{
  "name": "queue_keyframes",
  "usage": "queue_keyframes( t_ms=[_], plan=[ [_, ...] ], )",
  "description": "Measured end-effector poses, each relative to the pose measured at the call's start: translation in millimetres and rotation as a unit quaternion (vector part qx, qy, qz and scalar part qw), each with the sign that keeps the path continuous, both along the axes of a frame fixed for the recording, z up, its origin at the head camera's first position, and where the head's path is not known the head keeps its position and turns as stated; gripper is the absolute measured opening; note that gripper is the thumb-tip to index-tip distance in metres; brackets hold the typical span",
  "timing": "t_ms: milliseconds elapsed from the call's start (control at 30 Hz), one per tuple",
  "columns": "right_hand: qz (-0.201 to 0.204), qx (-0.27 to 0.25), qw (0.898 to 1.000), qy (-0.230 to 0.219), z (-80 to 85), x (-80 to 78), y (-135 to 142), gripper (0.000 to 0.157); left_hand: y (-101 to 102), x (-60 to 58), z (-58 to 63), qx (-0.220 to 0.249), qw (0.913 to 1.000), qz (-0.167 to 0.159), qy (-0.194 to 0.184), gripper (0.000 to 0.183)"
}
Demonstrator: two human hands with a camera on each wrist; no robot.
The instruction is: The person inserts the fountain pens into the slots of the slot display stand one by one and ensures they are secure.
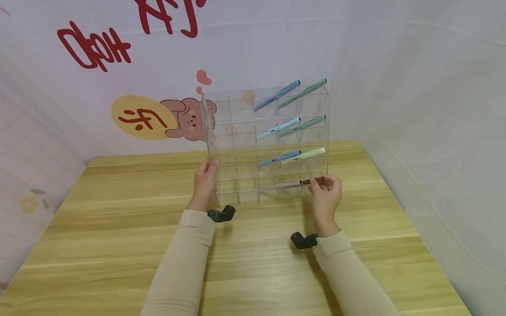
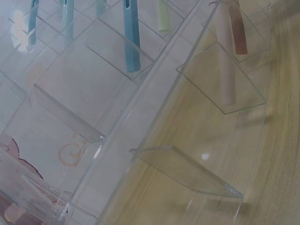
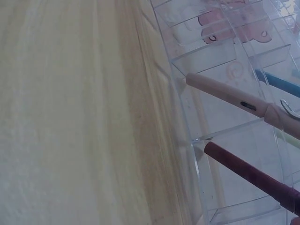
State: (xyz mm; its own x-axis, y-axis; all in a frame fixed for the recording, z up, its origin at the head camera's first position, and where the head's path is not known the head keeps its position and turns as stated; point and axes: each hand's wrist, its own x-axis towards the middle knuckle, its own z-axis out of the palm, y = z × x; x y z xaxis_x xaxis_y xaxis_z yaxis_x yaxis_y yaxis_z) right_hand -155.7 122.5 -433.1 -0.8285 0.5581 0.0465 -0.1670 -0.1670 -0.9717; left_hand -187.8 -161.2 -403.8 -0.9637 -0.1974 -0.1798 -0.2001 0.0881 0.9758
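A clear acrylic pen rack (image 1: pixel 246 189) with tiered compartments stands upright on the table. My left hand (image 1: pixel 204 184) grips its left side panel near the bottom. With thumb and fingers, my right hand (image 1: pixel 327 197) pinches the capped end of a dark red pen (image 3: pixel 248 174), which lies in the lowest tier at the right. Beside it, one compartment to the left, rests a pale pink pen (image 3: pixel 222 92). Blue pens (image 1: pixel 280 158), a light blue pen (image 1: pixel 278 128), green pens (image 1: pixel 302 126) and a pale green pen (image 1: pixel 313 153) slant in the upper tiers.
The wooden table (image 1: pixel 253 272) carries the rack toward its back edge. Behind it hangs a white cloth (image 1: pixel 276 48) printed with red lettering and a pink bear (image 1: pixel 190 120). A black wrist camera (image 1: pixel 222 214) juts inward from the left sleeve, another black camera (image 1: pixel 303 241) from the right.
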Motion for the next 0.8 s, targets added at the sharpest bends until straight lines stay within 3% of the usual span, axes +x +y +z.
queue_keyframes(
  t_ms=[367, 600, 800],
  plan=[
    [0.008, 0.019, 1.000, 0.003, -1.1, 4.3, 1, 0.026, 0, 1.1, 2.5, 0.003, 1.0000, -0.002, -0.005, 0.056],
    [0.012, 0.050, 0.998, -0.022, 1.0, 9.6, 9, 0.025, -2, 2.5, -0.2, 0.005, 1.0000, -0.006, -0.005, 0.059],
    [0.001, 0.101, 0.995, -0.013, 16.1, 13.6, 34, 0.021, -14, 6.2, -5.6, -0.009, 0.9988, -0.048, -0.007, 0.077]
  ],
)
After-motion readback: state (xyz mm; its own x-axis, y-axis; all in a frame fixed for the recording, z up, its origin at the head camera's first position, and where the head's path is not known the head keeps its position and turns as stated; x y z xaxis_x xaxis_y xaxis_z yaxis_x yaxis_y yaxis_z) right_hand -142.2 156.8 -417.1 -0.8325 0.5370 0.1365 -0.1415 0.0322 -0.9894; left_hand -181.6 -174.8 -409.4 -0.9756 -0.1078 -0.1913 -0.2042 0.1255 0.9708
